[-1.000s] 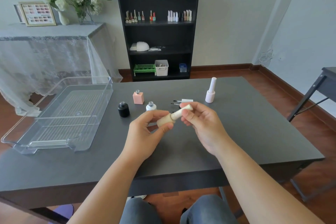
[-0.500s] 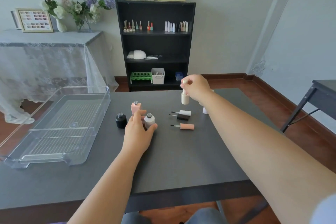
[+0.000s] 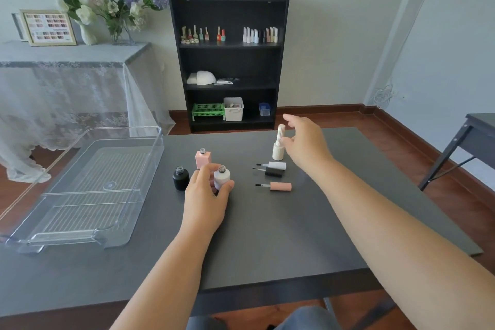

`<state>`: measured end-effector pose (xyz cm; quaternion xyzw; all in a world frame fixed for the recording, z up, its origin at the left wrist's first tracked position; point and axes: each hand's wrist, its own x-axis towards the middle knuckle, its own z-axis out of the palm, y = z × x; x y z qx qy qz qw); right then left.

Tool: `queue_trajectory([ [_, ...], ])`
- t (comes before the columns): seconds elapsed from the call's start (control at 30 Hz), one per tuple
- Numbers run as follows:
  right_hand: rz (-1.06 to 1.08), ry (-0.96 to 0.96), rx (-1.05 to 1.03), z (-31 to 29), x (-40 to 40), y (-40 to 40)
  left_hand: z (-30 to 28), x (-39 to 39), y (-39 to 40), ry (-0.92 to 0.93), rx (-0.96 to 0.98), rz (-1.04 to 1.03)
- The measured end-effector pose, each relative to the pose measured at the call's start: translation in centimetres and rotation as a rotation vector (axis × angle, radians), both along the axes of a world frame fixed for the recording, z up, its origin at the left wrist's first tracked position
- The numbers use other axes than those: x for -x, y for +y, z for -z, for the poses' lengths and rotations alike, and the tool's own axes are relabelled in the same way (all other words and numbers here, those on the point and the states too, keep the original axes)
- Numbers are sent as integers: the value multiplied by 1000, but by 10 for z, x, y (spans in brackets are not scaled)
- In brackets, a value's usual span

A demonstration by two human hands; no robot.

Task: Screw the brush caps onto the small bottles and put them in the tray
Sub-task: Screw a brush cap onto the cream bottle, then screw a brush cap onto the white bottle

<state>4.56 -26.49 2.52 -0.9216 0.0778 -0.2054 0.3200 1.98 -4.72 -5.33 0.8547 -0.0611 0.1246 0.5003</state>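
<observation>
The left hand [image 3: 207, 195] curls its thumb and fingers round the white bottle [image 3: 221, 179], which stands upright on the bench [image 3: 267, 236] with its threaded neck open to the ceiling. The caps lie to the right of that grip, on the far side from the tray [image 3: 80, 195]. The white brush cap [image 3: 276, 165] and the black brush cap [image 3: 273, 171] lie touching, and the pink brush cap [image 3: 280, 186] lies just nearer the person. All three lie flat with their long axes running left to right, brush tips pointing toward the left hand.

The right hand [image 3: 305, 142] is the nearer hand to those caps. Its grip is open and holds nothing, the fingers relaxed just beside the cream capped bottle [image 3: 278, 146], which stands upright behind the loose caps. Judged from this, the matching white cap would be fetched by the right hand and turned brush-down over the neck.

The pink bottle [image 3: 202, 158] and black bottle [image 3: 181, 177] stand uncapped beside the left hand. The tray is clear plastic with a ribbed floor and holds no bottles yet.
</observation>
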Motion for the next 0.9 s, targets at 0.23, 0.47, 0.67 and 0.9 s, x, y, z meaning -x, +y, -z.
queue_trajectory([
  [0.23,-58,482,337,6,19,5,-3,3,1,9,10,6],
  [0.47,-44,478,441,18,12,5,-3,5,2,9,21,20],
  [0.67,-34,415,334,24,13,1,-1,3,3,-4,40,29],
  [0.9,-32,505,334,17,14,5,0,3,4,-13,55,26],
])
